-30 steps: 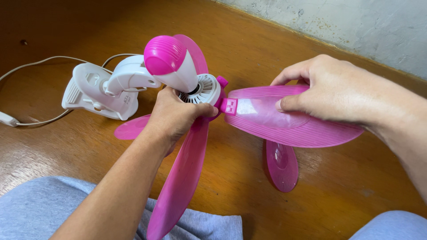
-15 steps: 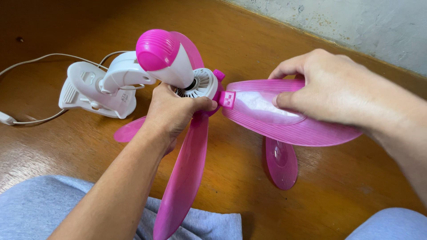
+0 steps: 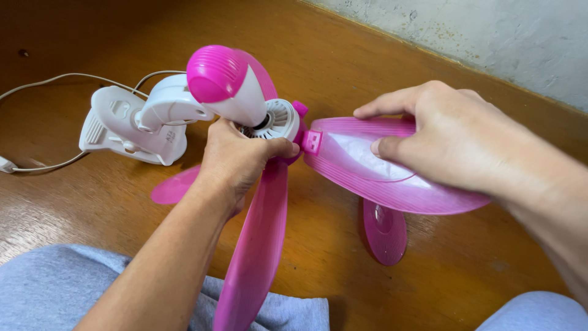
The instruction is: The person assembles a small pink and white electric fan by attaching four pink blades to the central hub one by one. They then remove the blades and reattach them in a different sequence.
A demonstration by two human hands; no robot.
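A: What lies beneath everything?
B: A wooden floor (image 3: 465,270); the white fan base (image 3: 125,125) rests on it, motor housing (image 3: 229,83) raised.
A: The hands?
B: Left hand (image 3: 236,159) clenched around the motor's vented hub (image 3: 278,119). Right hand (image 3: 456,135) grasping the pink blade (image 3: 380,178) beside the hub clip (image 3: 311,141).
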